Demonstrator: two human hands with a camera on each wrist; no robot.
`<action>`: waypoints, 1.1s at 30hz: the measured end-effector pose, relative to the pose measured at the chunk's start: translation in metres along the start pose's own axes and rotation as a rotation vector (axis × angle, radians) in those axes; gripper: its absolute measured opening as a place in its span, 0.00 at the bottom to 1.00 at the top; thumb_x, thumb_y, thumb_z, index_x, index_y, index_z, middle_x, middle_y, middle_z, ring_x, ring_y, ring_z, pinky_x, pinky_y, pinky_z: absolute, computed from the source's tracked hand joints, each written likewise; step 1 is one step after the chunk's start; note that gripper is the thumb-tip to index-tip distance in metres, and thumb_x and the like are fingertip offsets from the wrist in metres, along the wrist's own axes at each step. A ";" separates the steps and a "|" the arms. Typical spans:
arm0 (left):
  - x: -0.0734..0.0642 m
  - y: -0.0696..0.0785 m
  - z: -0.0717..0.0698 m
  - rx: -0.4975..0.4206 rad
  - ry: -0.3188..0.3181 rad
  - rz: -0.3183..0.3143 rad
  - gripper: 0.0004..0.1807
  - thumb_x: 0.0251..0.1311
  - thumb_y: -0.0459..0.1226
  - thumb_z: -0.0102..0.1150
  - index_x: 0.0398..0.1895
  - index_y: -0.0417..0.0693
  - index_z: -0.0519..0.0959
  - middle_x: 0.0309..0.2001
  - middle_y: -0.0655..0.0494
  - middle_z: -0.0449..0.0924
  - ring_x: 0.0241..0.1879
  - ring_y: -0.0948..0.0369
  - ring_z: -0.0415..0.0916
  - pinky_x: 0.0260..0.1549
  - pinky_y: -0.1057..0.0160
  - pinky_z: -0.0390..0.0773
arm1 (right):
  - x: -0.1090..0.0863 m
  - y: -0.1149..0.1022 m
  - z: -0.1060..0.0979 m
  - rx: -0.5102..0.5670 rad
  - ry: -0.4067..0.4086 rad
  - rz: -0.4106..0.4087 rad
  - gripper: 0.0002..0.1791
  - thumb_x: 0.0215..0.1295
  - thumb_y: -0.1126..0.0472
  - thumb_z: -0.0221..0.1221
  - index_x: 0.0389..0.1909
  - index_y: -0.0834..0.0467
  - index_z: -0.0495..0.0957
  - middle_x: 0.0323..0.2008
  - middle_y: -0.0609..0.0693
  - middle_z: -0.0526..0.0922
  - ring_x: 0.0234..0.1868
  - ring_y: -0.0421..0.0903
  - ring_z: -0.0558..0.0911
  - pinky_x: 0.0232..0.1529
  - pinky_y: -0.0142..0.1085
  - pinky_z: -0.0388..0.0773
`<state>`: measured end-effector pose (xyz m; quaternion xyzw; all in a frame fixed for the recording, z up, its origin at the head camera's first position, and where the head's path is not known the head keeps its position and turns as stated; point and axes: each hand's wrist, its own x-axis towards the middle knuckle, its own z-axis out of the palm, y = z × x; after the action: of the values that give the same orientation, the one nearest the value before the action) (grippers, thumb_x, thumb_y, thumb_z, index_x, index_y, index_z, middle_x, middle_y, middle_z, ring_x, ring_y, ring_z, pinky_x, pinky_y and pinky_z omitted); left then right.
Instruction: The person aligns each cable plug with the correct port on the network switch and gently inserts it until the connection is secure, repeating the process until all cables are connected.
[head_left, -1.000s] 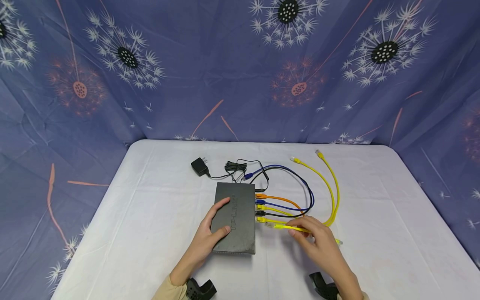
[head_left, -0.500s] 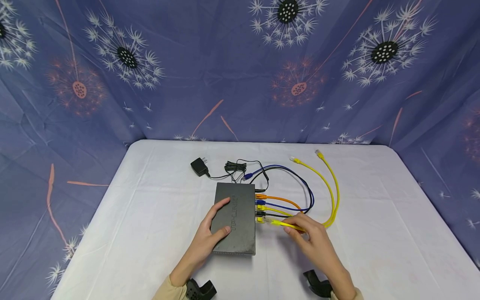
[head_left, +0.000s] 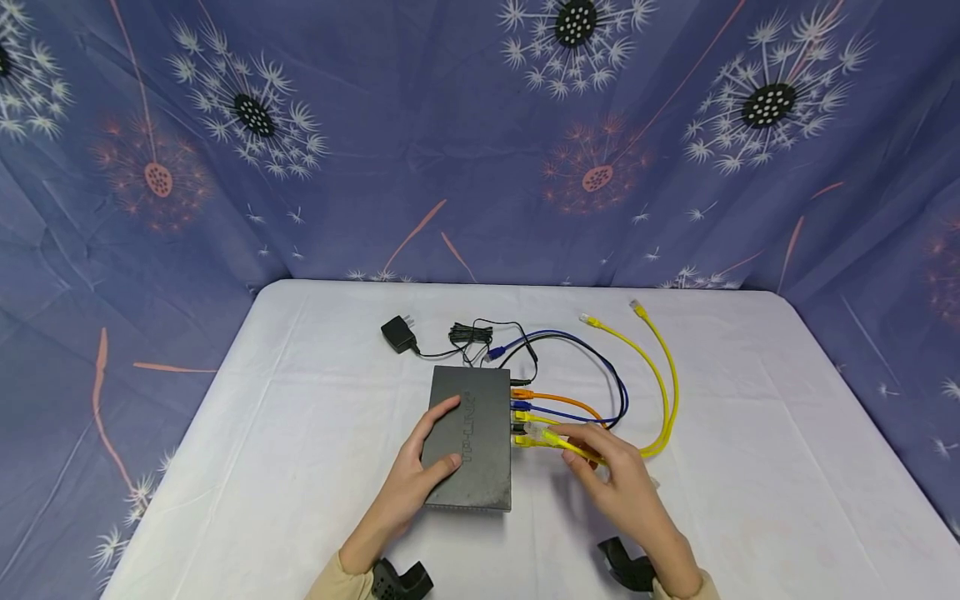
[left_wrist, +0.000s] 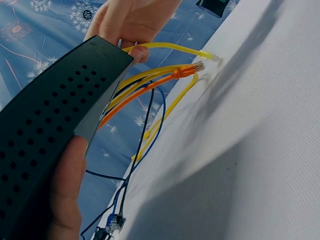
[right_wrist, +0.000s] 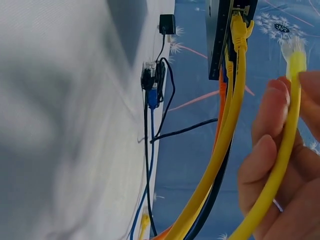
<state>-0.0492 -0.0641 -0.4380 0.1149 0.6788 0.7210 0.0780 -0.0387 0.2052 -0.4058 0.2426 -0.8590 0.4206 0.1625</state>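
Note:
My left hand (head_left: 405, 479) grips the black TP-Link network switch (head_left: 483, 483) by its left side, thumb and index finger over the top. In the left wrist view, the switch's vented side (left_wrist: 55, 120) is tilted up off the white cloth. My right hand (head_left: 622, 479) pinches a yellow network cable (right_wrist: 285, 150) just behind its clear plug (right_wrist: 294, 50). That plug is in the air beside the switch's port side, apart from it in the right wrist view. Orange (head_left: 555, 396), blue (head_left: 551, 409), black and yellow cables (right_wrist: 242, 37) are plugged into that side.
A black power adapter (head_left: 400, 333) and its bundled cord (head_left: 471, 333) lie behind the switch. Loose yellow cable ends (head_left: 639, 308) and a blue plug (head_left: 496, 353) rest toward the back of the white tablecloth (head_left: 322, 392). A patterned blue curtain (head_left: 450, 167) hangs behind.
My right hand has moved left with the yellow cable, its plug now tilted up and closer to the switch's ports. The left hand and the switch stay nearly still.

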 end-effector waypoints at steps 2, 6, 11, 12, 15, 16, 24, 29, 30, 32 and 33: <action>0.000 0.000 0.000 0.000 -0.001 0.002 0.35 0.59 0.31 0.58 0.70 0.62 0.64 0.71 0.60 0.54 0.71 0.56 0.41 0.63 0.40 0.39 | 0.001 0.000 0.001 0.001 0.009 0.010 0.19 0.58 0.73 0.63 0.49 0.54 0.81 0.38 0.42 0.81 0.32 0.36 0.76 0.32 0.25 0.71; 0.000 0.000 0.000 -0.003 -0.004 0.005 0.35 0.59 0.31 0.58 0.70 0.62 0.63 0.72 0.60 0.54 0.72 0.56 0.41 0.63 0.40 0.39 | 0.002 -0.001 0.002 -0.003 0.036 0.010 0.17 0.57 0.73 0.63 0.46 0.53 0.82 0.36 0.42 0.82 0.32 0.35 0.77 0.32 0.24 0.73; 0.000 -0.001 0.000 -0.003 -0.005 0.005 0.36 0.59 0.31 0.58 0.70 0.62 0.63 0.72 0.60 0.54 0.71 0.56 0.41 0.62 0.40 0.39 | 0.002 -0.002 0.003 0.019 0.048 0.009 0.17 0.54 0.75 0.64 0.41 0.52 0.81 0.29 0.40 0.80 0.26 0.34 0.76 0.26 0.24 0.71; 0.000 -0.001 0.000 -0.003 -0.005 0.003 0.36 0.59 0.31 0.58 0.70 0.62 0.63 0.72 0.60 0.54 0.71 0.56 0.41 0.62 0.40 0.39 | 0.002 -0.003 0.003 0.025 0.048 0.011 0.17 0.53 0.75 0.65 0.40 0.52 0.80 0.26 0.39 0.79 0.25 0.34 0.76 0.25 0.25 0.70; 0.000 0.000 0.000 -0.005 -0.002 0.000 0.36 0.58 0.30 0.58 0.70 0.62 0.63 0.71 0.60 0.54 0.71 0.56 0.42 0.62 0.41 0.40 | 0.002 -0.006 0.003 0.052 0.043 0.030 0.16 0.53 0.74 0.66 0.38 0.52 0.79 0.25 0.38 0.80 0.22 0.33 0.77 0.24 0.25 0.69; 0.000 0.000 0.000 -0.006 0.000 -0.002 0.36 0.58 0.30 0.58 0.70 0.63 0.63 0.71 0.60 0.54 0.71 0.56 0.43 0.62 0.41 0.41 | 0.002 -0.007 0.003 0.059 0.044 0.035 0.16 0.52 0.74 0.66 0.38 0.52 0.79 0.24 0.38 0.80 0.20 0.34 0.77 0.24 0.25 0.69; 0.000 0.001 0.000 -0.009 0.001 -0.003 0.35 0.58 0.31 0.58 0.70 0.63 0.64 0.71 0.60 0.54 0.71 0.56 0.43 0.62 0.41 0.41 | 0.004 -0.008 0.004 0.029 0.062 0.049 0.18 0.44 0.75 0.71 0.31 0.53 0.79 0.31 0.42 0.84 0.28 0.37 0.81 0.31 0.27 0.75; 0.001 0.000 0.000 -0.008 -0.004 0.009 0.35 0.59 0.32 0.59 0.70 0.63 0.63 0.71 0.61 0.54 0.71 0.56 0.42 0.62 0.41 0.40 | 0.006 -0.007 0.005 0.041 0.046 0.025 0.19 0.42 0.77 0.71 0.31 0.52 0.80 0.32 0.42 0.83 0.32 0.39 0.81 0.34 0.28 0.76; 0.001 0.000 0.000 -0.008 -0.005 0.011 0.35 0.59 0.32 0.59 0.70 0.63 0.63 0.71 0.61 0.54 0.71 0.56 0.42 0.62 0.40 0.40 | 0.006 -0.007 0.005 0.042 0.045 0.018 0.20 0.42 0.77 0.71 0.31 0.51 0.80 0.32 0.42 0.83 0.32 0.39 0.81 0.34 0.28 0.76; 0.001 0.000 -0.001 -0.007 -0.006 0.014 0.35 0.59 0.32 0.59 0.70 0.63 0.63 0.71 0.61 0.54 0.71 0.56 0.42 0.62 0.40 0.40 | 0.006 -0.007 0.006 0.043 0.046 -0.002 0.20 0.41 0.77 0.71 0.31 0.51 0.81 0.33 0.42 0.83 0.33 0.40 0.81 0.34 0.27 0.74; 0.001 0.000 -0.001 -0.007 -0.007 0.016 0.35 0.59 0.32 0.59 0.70 0.63 0.63 0.71 0.61 0.54 0.71 0.56 0.42 0.62 0.40 0.40 | 0.006 -0.007 0.006 0.044 0.046 -0.012 0.21 0.41 0.78 0.70 0.31 0.51 0.81 0.33 0.42 0.83 0.34 0.40 0.81 0.34 0.27 0.74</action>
<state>-0.0503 -0.0644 -0.4379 0.1226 0.6752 0.7235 0.0750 -0.0403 0.1952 -0.4024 0.2413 -0.8441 0.4439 0.1794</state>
